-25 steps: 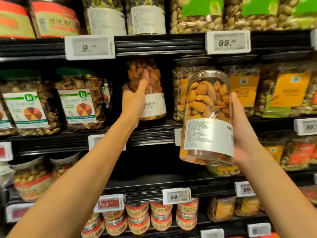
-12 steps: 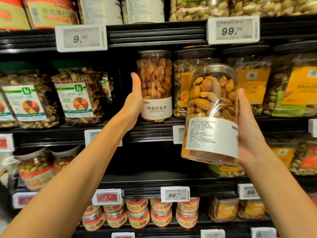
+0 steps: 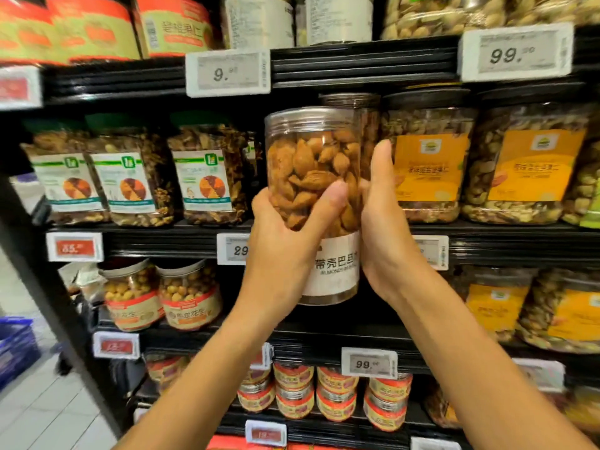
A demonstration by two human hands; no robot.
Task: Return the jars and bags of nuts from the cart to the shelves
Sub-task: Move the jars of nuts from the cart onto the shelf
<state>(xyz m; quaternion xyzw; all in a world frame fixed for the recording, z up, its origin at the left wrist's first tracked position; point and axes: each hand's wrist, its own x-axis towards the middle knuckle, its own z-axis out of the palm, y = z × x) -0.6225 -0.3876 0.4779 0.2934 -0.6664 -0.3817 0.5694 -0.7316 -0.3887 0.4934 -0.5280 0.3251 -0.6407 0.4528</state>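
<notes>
At the shelf (image 3: 162, 243), left hand (image 3: 279, 245) joins right hand (image 3: 386, 228) on jar (image 3: 311, 157).

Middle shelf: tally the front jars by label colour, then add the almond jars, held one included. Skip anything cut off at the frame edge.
Green-and-white label jars: 3
Orange label jars: 2
Almond jars: 2, the held almond jar in left hand and right hand, another shelved behind it
Total: 7

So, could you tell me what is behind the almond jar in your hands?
A second clear jar stands behind the almond jar; only its lid and right edge show. The rest is covered by that jar and the right hand.
</notes>
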